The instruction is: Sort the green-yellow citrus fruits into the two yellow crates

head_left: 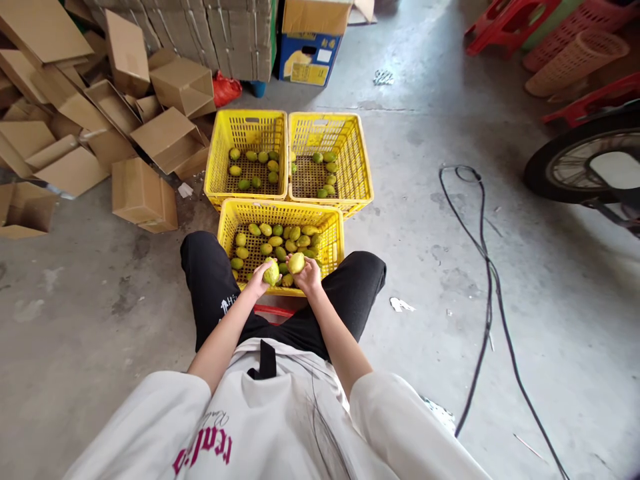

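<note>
My left hand [260, 278] grips a yellow-green fruit [272, 272] over the near edge of the closest yellow crate [334, 241]. My right hand [309, 275] holds a second yellow-green fruit [296, 263] right beside it. That crate holds several more green fruits [280, 239]. Two more yellow crates stand side by side behind it: the left one [220, 160] and the right one [357, 160], each with several fruits on the bottom. My knees in black trousers flank the near crate.
A heap of cardboard boxes [145, 193] fills the left side. A blue and yellow box [309, 60] stands at the back. A black cable [487, 280] runs across the concrete floor on the right. A wheel [583, 160] and red stools [505, 23] stand far right.
</note>
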The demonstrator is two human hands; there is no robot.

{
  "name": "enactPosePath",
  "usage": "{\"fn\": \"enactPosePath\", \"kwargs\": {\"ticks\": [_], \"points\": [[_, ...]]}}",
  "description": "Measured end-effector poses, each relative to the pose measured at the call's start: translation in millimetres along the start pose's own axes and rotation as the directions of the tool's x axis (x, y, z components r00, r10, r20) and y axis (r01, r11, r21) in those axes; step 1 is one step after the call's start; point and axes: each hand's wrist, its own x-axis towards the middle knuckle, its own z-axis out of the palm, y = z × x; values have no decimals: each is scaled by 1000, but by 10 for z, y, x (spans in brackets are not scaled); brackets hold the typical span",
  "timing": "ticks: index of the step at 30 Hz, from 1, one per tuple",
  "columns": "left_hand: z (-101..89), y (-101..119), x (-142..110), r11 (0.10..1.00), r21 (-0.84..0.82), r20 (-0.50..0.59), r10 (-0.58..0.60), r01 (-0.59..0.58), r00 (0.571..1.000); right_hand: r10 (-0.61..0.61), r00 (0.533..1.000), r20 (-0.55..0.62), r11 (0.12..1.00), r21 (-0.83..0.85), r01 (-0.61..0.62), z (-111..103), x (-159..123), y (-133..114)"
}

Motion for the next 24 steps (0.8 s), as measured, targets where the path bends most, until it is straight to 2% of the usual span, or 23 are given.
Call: {"fn": "enactPosePath", "kwargs": {"ticks": [2, 7, 10, 13, 16, 20, 24], "points": [[-7, -3, -5, 1000, 7, 15, 11, -11, 1000, -26, 999, -18, 1000, -18, 26, 15, 4, 15], [-12, -8, 7, 1000, 20, 17, -16, 16, 1000, -88, 985, -149, 995, -51, 81, 64, -24, 30], [-10, 3, 13, 998, 23, 9, -62, 62, 998, -98, 989, -112, 995, -40, 94, 73, -58, 2], [-24, 27, 9, 994, -36, 15, -103, 103, 995, -61, 998, -22, 998, -17, 61, 69, -91, -33], [-48, 43, 11, 989, -117, 39, -90, 93, 995, -10, 999, 47, 1000, -7, 11, 62, -102, -43], [-63, 38, 51, 989, -142, 24, -48, 51, 999, 51, 999, -15, 999, -13, -51, 56, -55, -13], [-63, 14, 95, 997, -78, 4, -2, 2, 1000, 74, 995, -71, 996, -52, -78, 40, -1, 12]]}}
